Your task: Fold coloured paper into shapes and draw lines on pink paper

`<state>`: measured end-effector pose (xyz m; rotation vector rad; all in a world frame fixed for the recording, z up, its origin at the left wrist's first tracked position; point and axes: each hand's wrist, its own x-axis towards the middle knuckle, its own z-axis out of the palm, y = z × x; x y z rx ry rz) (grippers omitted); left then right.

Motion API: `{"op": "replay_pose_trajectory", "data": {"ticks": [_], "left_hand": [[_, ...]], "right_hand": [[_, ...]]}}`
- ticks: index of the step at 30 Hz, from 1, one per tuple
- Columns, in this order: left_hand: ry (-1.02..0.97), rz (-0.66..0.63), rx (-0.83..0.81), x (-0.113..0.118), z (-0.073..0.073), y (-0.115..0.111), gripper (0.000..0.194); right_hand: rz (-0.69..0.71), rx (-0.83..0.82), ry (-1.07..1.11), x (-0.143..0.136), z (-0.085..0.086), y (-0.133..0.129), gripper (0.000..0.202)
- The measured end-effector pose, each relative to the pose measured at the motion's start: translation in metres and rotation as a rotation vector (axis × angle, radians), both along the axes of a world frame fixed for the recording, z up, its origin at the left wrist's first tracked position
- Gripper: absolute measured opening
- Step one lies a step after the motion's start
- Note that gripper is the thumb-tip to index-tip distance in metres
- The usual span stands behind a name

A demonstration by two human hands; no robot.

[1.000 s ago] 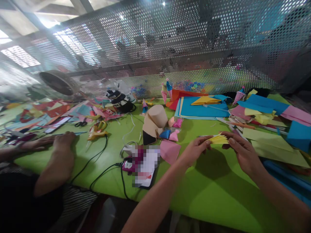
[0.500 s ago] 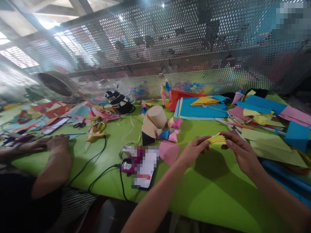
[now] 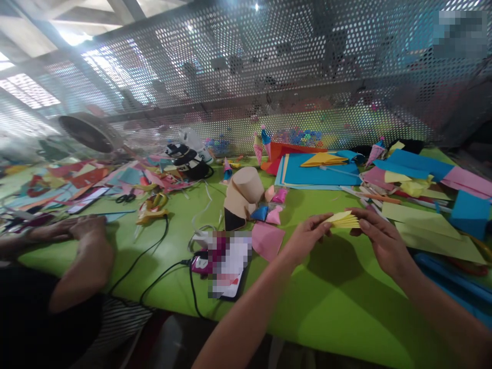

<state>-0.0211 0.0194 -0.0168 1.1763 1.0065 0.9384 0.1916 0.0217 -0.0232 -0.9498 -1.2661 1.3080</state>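
Note:
A small piece of yellow pleated paper (image 3: 343,220), folded like a fan, is held above the green table between both hands. My left hand (image 3: 311,233) pinches its left end between thumb and fingers. At its right end my right hand (image 3: 378,236) grips it the same way, the pleats spread a little between the hands. To the left of my left hand lies a pink paper square (image 3: 268,241). Small pink and blue folded paper pieces (image 3: 273,214) sit just behind that square. Pale yellow-green sheets (image 3: 426,223) lie right of my right hand.
A phone (image 3: 232,266) and a corded glue gun (image 3: 154,210) lie leftward, with cables across the green table (image 3: 180,292). A tan roll (image 3: 248,187) stands mid-table. Blue sheets (image 3: 323,171) are stacked behind. Another person's hands (image 3: 86,228) rest at left. A perforated metal screen (image 3: 238,66) borders the back.
The yellow pleated paper has tilted slightly and shows more of its upper face. Both my hands keep their grip in nearly the same place.

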Motion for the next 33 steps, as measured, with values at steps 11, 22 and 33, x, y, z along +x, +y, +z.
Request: {"op": "replay_pose_trajectory", "data": {"ticks": [11, 22, 33], "left_hand": [[-0.022, 0.063, 0.094, 0.0, -0.006, 0.001, 0.062], [-0.047, 0.201, 0.104, -0.002, -0.011, 0.007, 0.034], [-0.101, 0.282, 0.034, -0.007, 0.003, 0.007, 0.032]], "right_hand": [[0.018, -0.038, -0.065, 0.0, 0.002, 0.001, 0.038], [0.081, -0.113, -0.167, -0.006, -0.009, 0.006, 0.042], [0.17, -0.008, -0.265, -0.003, 0.003, -0.001, 0.051]]}}
